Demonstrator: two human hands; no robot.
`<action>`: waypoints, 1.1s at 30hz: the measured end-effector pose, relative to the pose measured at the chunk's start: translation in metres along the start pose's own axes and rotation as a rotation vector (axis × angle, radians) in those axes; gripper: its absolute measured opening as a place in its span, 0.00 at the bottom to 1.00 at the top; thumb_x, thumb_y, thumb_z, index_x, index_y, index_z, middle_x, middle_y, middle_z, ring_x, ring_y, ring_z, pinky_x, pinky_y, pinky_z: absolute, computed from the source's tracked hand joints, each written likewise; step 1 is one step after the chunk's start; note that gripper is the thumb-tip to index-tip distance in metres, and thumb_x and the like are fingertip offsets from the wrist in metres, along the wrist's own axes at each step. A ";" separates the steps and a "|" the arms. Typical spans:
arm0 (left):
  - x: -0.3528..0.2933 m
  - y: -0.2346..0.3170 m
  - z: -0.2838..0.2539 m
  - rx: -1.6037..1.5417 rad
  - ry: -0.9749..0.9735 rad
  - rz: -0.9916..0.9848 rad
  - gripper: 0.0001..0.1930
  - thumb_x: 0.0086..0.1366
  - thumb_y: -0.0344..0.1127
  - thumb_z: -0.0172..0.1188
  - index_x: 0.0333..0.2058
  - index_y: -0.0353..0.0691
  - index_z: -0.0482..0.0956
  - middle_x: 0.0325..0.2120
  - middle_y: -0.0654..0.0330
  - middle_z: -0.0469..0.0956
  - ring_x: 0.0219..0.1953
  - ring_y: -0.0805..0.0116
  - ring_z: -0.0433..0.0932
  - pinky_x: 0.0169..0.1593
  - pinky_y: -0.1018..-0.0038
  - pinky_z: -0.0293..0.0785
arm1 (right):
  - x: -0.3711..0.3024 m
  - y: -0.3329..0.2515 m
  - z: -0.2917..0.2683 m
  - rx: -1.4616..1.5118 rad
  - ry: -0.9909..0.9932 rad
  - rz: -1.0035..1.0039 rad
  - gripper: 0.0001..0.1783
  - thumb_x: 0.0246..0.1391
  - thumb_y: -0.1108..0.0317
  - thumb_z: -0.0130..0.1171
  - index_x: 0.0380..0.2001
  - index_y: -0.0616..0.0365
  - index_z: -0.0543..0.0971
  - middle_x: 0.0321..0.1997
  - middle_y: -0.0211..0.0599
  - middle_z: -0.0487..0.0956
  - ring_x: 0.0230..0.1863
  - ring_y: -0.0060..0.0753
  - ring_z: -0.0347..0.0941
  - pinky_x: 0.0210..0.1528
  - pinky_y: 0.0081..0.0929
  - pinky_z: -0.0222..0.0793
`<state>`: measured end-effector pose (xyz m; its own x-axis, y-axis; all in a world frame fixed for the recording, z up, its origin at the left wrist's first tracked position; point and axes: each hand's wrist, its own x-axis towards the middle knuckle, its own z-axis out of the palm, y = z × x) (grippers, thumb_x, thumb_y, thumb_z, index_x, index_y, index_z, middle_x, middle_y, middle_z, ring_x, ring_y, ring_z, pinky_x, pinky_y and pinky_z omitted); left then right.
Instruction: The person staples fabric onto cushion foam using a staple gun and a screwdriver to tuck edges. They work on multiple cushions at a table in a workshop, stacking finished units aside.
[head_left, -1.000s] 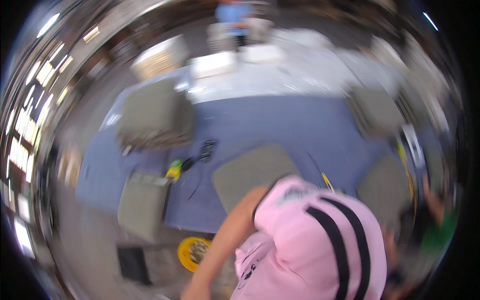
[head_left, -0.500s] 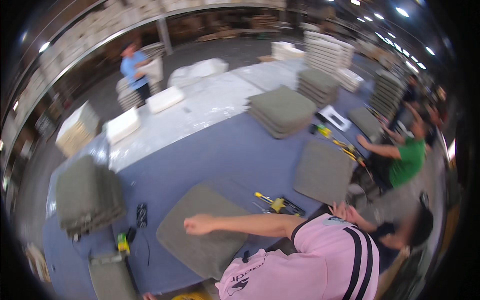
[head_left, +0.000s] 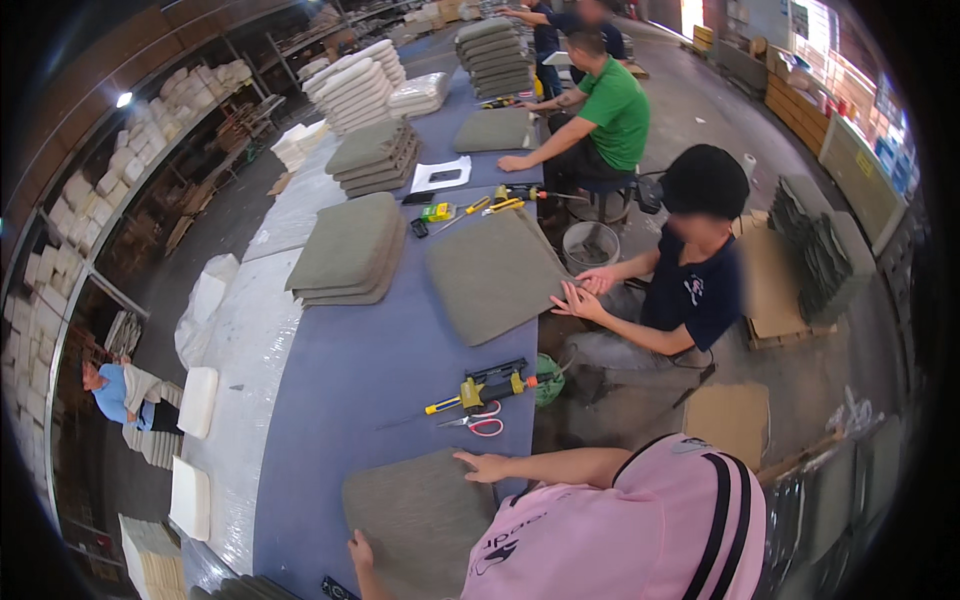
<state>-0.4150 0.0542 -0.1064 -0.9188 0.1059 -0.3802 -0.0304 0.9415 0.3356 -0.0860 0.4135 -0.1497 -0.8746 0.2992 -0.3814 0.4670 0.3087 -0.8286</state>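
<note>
A grey-green seat cushion (head_left: 420, 515) lies on the blue-covered table in front of me. My left hand (head_left: 361, 551) is closed at its left edge; some of its fingers are hidden. On the cushion's far right corner rests my right hand (head_left: 484, 467), its thumb and forefinger apart. Just beyond the cushion are a pair of scissors (head_left: 486, 425) with red-and-white handles and a yellow-and-black staple gun (head_left: 480, 391), with a yellow-handled tool beside it.
Across the table, a co-worker in a dark shirt (head_left: 690, 285) touches another cushion (head_left: 495, 275). Cushion stacks (head_left: 350, 245) stand farther along. A person in green (head_left: 615, 115) sits beyond. White pads (head_left: 190, 500) lie on the plastic-covered left side (head_left: 240, 400). A bucket (head_left: 592, 245) stands beside the table.
The view has swung to the right along the table. My right hand has gone from a fist above the cushion to its far corner. My left hand has come onto its left edge.
</note>
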 end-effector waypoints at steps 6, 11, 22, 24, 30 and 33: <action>-0.046 0.027 0.009 0.104 0.049 -0.128 0.46 0.75 0.76 0.45 0.81 0.52 0.60 0.78 0.53 0.64 0.78 0.44 0.64 0.76 0.41 0.59 | 0.008 0.010 -0.002 0.063 0.167 0.153 0.53 0.67 0.39 0.63 0.83 0.40 0.48 0.60 0.66 0.82 0.60 0.72 0.81 0.64 0.58 0.75; -0.055 0.028 -0.005 0.074 0.101 -0.106 0.45 0.75 0.75 0.48 0.80 0.54 0.63 0.76 0.54 0.69 0.76 0.43 0.67 0.75 0.45 0.60 | 0.005 0.003 -0.005 -0.147 0.177 0.052 0.24 0.71 0.44 0.57 0.53 0.54 0.81 0.48 0.61 0.87 0.57 0.68 0.84 0.59 0.62 0.77; -0.135 0.058 0.095 -0.259 0.335 0.613 0.28 0.77 0.38 0.60 0.71 0.33 0.72 0.72 0.42 0.71 0.76 0.40 0.65 0.79 0.51 0.57 | -0.115 0.119 -0.035 -0.149 -0.385 0.221 0.35 0.68 0.34 0.54 0.65 0.46 0.82 0.65 0.46 0.85 0.68 0.50 0.79 0.70 0.47 0.71; -0.200 0.102 0.119 -0.409 -0.005 0.758 0.25 0.75 0.34 0.62 0.68 0.34 0.76 0.70 0.42 0.73 0.75 0.42 0.67 0.78 0.52 0.58 | -0.117 0.183 -0.026 -0.060 -0.371 0.238 0.39 0.68 0.36 0.55 0.71 0.50 0.78 0.72 0.46 0.80 0.73 0.48 0.74 0.74 0.45 0.68; -0.290 0.111 0.145 -0.548 -1.151 0.313 0.26 0.71 0.40 0.66 0.66 0.41 0.79 0.66 0.45 0.75 0.71 0.43 0.69 0.76 0.51 0.61 | -0.110 0.150 -0.031 -0.069 -0.375 0.395 0.38 0.66 0.42 0.57 0.72 0.52 0.78 0.75 0.46 0.78 0.76 0.49 0.72 0.75 0.47 0.67; -0.297 0.118 0.150 -0.530 -1.149 0.260 0.28 0.71 0.42 0.66 0.67 0.42 0.78 0.67 0.45 0.74 0.72 0.43 0.67 0.77 0.50 0.60 | -0.121 0.153 -0.027 -0.167 -0.553 0.592 0.40 0.63 0.40 0.58 0.72 0.51 0.79 0.77 0.45 0.76 0.78 0.50 0.70 0.75 0.50 0.67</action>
<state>-0.0868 0.1817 -0.0827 -0.0662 0.7275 -0.6829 -0.2975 0.6389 0.7095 0.0950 0.4492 -0.2191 -0.3950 -0.0191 -0.9185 0.8457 0.3828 -0.3717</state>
